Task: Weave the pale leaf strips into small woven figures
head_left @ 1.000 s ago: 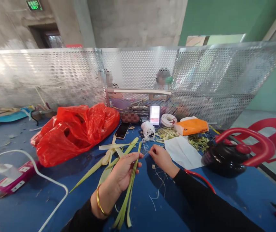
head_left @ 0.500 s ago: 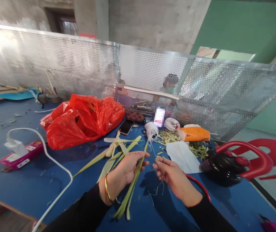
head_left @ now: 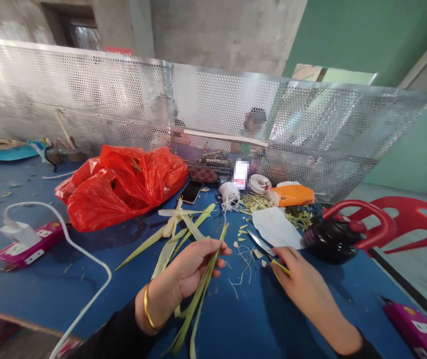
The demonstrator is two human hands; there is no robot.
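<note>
My left hand (head_left: 189, 271) is closed on a bundle of long green leaf strips (head_left: 198, 294) that hang down toward me over the blue table (head_left: 67, 279). My right hand (head_left: 303, 284) is wrapped round the yellow handles of a pair of scissors (head_left: 263, 245), whose blades point up-left. More leaf strips (head_left: 178, 227) lie crossed on the table just beyond my left hand. White thread scraps (head_left: 241, 264) lie between my hands, and a bundle of white string (head_left: 229, 193) sits farther back.
A red plastic bag (head_left: 119, 184) lies at the left, a phone (head_left: 191, 191) beside it. A pink power strip (head_left: 30, 244) with a white cable sits near left. White paper (head_left: 275, 227), an orange pack (head_left: 291, 194) and a black-and-red basket (head_left: 344, 234) stand right. People sit behind the perforated screen (head_left: 213, 114).
My right hand has let go of the thread, moved right and taken hold of the scissors. My left hand keeps the leaf strips. The view has shifted slightly.
</note>
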